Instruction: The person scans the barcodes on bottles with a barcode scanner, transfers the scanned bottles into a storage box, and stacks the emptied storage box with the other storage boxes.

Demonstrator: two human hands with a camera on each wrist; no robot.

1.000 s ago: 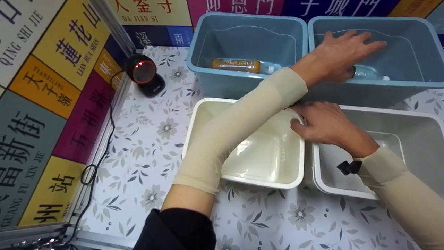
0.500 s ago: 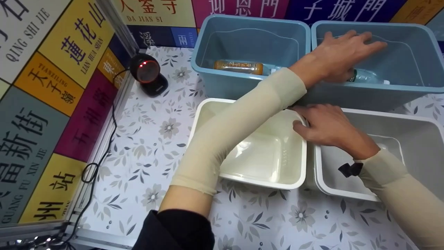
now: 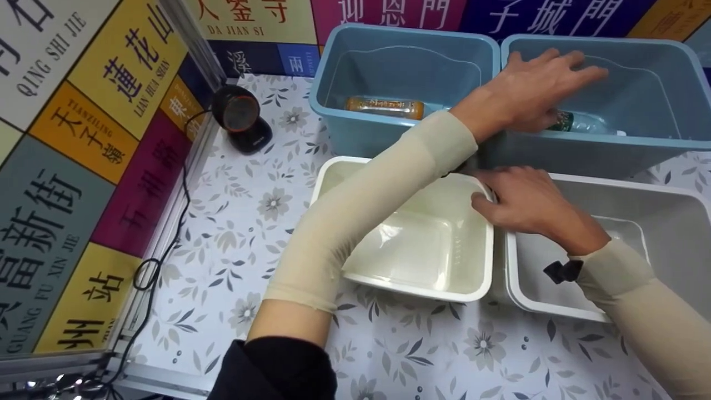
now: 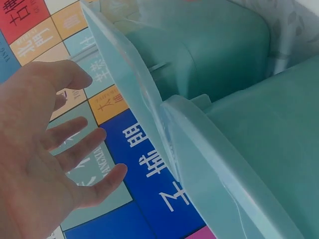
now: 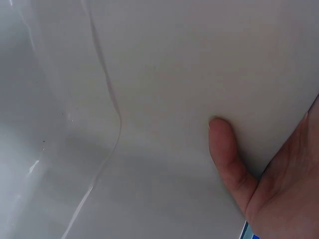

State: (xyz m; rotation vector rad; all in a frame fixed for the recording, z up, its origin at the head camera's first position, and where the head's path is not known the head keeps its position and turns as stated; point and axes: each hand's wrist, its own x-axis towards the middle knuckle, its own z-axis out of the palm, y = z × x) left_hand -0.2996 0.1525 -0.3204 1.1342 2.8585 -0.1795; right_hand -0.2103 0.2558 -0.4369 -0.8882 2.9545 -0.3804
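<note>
My left arm reaches across to the right in the head view, its hand [image 3: 536, 91] spread over the near left part of the right blue bin [image 3: 639, 83]. Nothing is in its grasp; the left wrist view shows the bare palm and parted fingers beside the bin rims. Below it, a clear bottle [image 3: 589, 123] with a green label lies in that bin, partly hidden. My right hand [image 3: 519, 200] grips the back right rim of a cream bin [image 3: 411, 244]. Its thumb [image 5: 227, 154] lies against the inner wall in the right wrist view; the other fingertips are hidden.
The left blue bin [image 3: 411, 66] holds a bottle of orange drink [image 3: 383, 106]. A whitish bin [image 3: 666, 233] stands under my right forearm. At the left are a black scanner [image 3: 240, 116] and its cable [image 3: 180, 222]. Lettered panels [image 3: 116, 133] wall the table.
My left hand has shifted slightly left, uncovering more of the clear bottle's label. The scanner's red lights have gone out. My right hand keeps its place on the cream bin's rim.
</note>
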